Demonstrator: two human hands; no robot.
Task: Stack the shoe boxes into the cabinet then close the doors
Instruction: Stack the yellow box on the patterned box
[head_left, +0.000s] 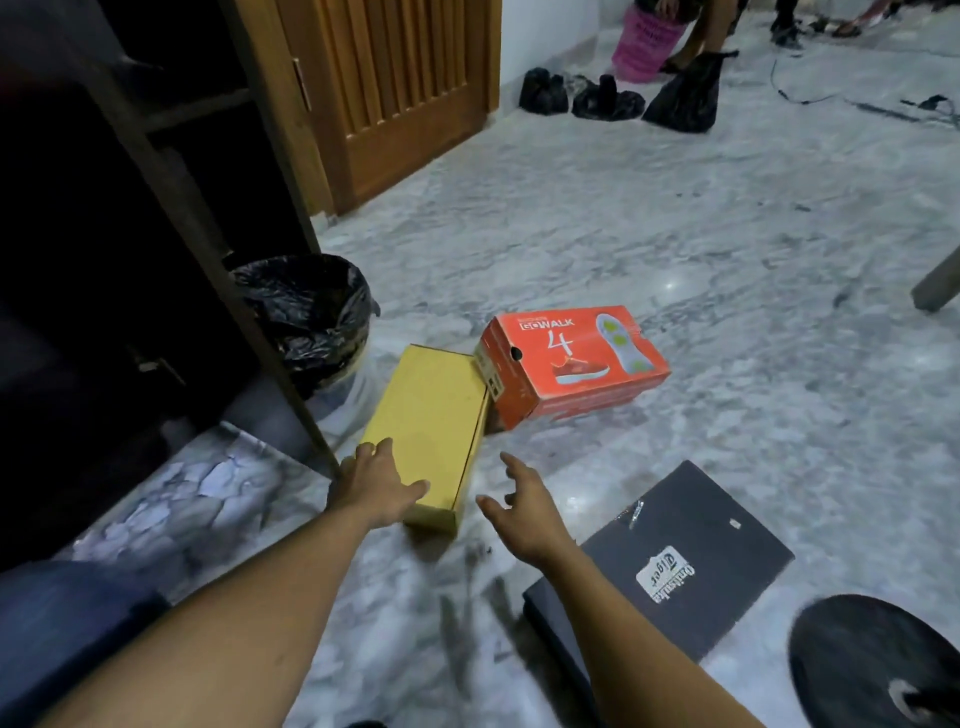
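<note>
- Your left hand: lies flat on the near end of the yellow shoe box. The fingers are fairly straight on the lid and the thumb is spread; it clasps nothing.
- Your right hand: open with fingers splayed, in the air just right of that box, touching nothing.
- Yellow shoe box: on the marble floor. Its lid is unmarked and its far corner is against the orange shoe box.
- Orange shoe box: beyond your right hand, printed "GOwalk 4" with a shoe and a sole.
- Black shoe box: right of your right hand, with a white label reading "Onitsuka Tiger".
- Cabinet: left of your left hand, open and dark inside.
- Bin with black liner: beyond your left hand, against the cabinet's front post.
- Black bags and pink bag: far beyond both hands.
</note>
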